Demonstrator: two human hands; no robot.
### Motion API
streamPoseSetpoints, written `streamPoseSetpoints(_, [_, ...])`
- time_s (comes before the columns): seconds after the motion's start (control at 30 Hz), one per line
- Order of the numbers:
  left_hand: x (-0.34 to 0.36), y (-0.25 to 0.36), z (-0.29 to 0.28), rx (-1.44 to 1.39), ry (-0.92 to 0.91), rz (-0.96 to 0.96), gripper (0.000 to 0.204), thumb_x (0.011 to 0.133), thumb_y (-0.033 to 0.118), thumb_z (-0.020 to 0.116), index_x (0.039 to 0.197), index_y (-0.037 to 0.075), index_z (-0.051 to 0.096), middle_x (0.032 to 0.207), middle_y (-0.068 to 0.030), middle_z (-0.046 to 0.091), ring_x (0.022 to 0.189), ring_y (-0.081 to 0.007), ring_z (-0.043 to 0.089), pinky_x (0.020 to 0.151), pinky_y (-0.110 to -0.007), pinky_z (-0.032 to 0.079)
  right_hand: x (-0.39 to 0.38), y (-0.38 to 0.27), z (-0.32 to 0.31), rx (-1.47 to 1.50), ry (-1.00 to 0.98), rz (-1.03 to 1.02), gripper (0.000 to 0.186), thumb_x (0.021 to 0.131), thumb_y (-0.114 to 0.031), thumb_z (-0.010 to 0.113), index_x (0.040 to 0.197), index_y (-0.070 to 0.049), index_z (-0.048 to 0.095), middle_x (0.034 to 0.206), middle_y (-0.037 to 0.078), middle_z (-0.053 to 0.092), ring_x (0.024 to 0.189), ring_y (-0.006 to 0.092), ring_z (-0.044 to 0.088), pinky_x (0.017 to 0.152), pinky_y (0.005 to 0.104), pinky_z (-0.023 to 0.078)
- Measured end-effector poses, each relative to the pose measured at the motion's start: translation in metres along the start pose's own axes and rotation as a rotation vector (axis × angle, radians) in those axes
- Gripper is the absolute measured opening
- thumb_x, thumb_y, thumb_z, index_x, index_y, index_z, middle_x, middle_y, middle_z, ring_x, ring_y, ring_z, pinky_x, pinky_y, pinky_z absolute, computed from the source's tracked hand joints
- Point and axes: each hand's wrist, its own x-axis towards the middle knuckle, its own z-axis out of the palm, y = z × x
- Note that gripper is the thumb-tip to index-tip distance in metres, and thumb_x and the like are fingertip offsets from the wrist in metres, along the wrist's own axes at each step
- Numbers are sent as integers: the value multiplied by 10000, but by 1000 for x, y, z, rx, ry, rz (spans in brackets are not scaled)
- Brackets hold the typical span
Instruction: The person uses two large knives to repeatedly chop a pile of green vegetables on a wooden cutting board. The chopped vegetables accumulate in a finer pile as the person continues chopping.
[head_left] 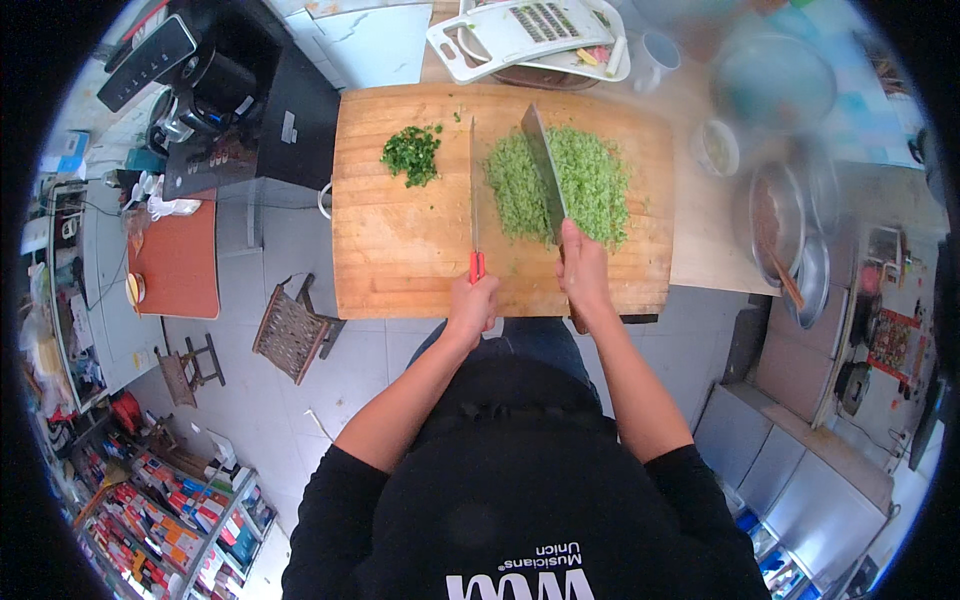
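My left hand (473,306) is closed round the red handle of a long, narrow knife (474,200), its blade pointing away from me over the wooden cutting board (400,255). In my right hand (584,275) is a cleaver (543,165), its broad blade over the pale green pile of finely chopped vegetable (595,185). The knife stands just left of that pile. Farther left on the board lies a small heap of dark green chopped herbs (411,156), apart from both blades.
Behind the board, a white grater (545,30) rests on a tray beside a white mug (655,55). To the right are a small bowl (716,148) and a metal bowl (777,215) of brownish food. A black cabinet (295,125) stands left; a woven stool (292,330) is on the floor.
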Motion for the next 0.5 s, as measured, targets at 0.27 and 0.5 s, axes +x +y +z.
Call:
streamPoseSetpoints(0.27, [-2, -3, -2, -16, -9, -13, 172, 779, 106, 483, 663, 114, 356, 438, 28, 312, 294, -87, 277, 278, -268, 201, -3, -5, -13, 155, 3, 139, 533, 949, -424, 357, 715, 28, 517, 461, 52, 408, 410, 131, 439, 399, 302, 353])
streamPoseSetpoints(0.5, [2, -3, -4, 11, -33, -17, 185, 787, 129, 505, 672, 124, 360, 445, 17, 323, 316, -94, 292, 295, -262, 224, -2, 4, -19, 152, 24, 99, 495, 946, -440, 360, 658, -46, 440, 481, 11, 407, 391, 90, 395, 358, 250, 323])
